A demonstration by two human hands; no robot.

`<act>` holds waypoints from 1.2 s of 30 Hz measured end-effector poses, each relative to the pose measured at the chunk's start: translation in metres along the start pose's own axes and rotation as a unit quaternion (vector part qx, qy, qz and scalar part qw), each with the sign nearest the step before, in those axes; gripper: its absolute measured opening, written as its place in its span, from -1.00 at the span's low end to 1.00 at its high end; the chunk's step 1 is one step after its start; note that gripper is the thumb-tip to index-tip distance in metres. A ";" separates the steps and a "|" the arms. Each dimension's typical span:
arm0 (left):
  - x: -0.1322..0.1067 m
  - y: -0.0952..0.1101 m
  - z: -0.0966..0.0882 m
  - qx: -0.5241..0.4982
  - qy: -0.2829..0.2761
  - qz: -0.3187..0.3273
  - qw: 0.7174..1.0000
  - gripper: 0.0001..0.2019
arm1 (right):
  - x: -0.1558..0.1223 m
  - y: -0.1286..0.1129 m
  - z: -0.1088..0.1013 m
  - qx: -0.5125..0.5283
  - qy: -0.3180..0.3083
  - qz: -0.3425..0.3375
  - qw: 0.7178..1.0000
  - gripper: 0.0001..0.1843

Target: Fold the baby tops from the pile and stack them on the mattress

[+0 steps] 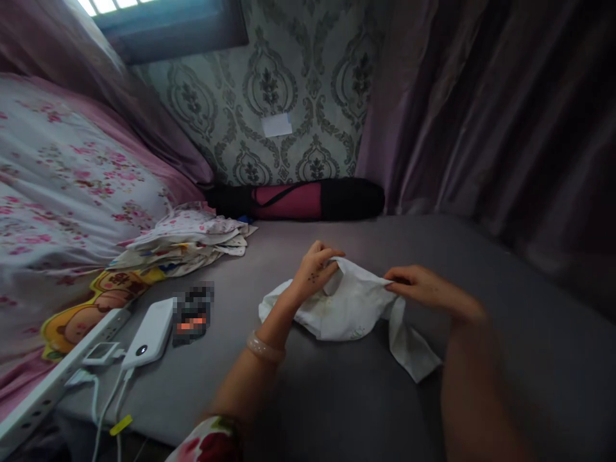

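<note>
A crumpled white cloth (353, 311) lies on the grey bed sheet (337, 398) in front of me. My left hand (315, 269) grips its upper left edge, fingers curled round the fabric; a pale bangle sits on that wrist. My right hand (423, 287) pinches the cloth's upper right edge between thumb and fingers. The edge is held stretched between both hands, and a loose flap trails down to the lower right.
A stack of folded patterned clothes (192, 240) lies at the left, beside a floral quilt (62, 192). A white power bank (151, 332) with cables, a dark phone (192, 314) and a power strip (52, 378) sit lower left. A black-and-pink roll bag (298, 199) lies against the wall.
</note>
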State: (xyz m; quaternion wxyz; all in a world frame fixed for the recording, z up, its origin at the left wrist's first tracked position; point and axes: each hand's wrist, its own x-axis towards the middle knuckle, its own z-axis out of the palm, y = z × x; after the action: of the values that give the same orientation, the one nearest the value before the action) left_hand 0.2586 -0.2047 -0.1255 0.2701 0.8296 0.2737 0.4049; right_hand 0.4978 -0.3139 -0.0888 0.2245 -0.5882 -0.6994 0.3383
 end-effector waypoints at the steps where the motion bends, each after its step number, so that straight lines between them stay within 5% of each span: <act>1: 0.000 -0.002 0.002 0.003 0.012 -0.002 1.000 -0.71 | 0.003 0.005 0.002 -0.020 0.000 -0.001 1.000 -0.65; 5: -0.001 -0.006 0.007 -0.011 0.026 -0.023 0.999 -0.77 | 0.015 0.012 0.014 -0.025 0.042 -0.025 0.999 -0.71; 11: -0.003 -0.008 0.011 -0.022 0.052 -0.045 0.997 -0.85 | 0.036 -0.008 0.045 0.044 0.148 -0.046 0.987 -0.47; 15: -0.004 -0.013 0.012 -0.028 0.048 -0.036 0.998 -0.79 | 0.050 -0.015 0.058 0.031 0.157 -0.077 0.984 -0.63; 20: -0.007 -0.022 0.013 0.038 0.006 -0.024 0.999 -0.70 | 0.054 -0.015 0.059 0.001 0.184 -0.071 0.980 -0.73; 26: -0.010 -0.028 0.008 0.048 0.004 -0.092 0.995 -0.73 | 0.052 -0.020 0.059 -0.008 0.162 -0.053 0.985 -0.54; 31: -0.008 -0.030 -0.001 -0.014 0.012 -0.113 0.993 -0.77 | 0.050 -0.020 0.052 0.002 0.137 -0.086 0.987 -0.75; 36: -0.009 -0.033 -0.024 -0.105 -0.004 -0.173 0.979 -0.61 | 0.050 -0.014 0.046 0.005 0.167 -0.043 0.985 -0.72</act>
State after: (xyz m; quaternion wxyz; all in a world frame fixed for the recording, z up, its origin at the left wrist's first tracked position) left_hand 0.2267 -0.1822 -0.1399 0.4232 0.7382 0.3678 0.3750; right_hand 0.4449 -0.2760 -0.1132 0.3552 -0.6051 -0.6749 0.2286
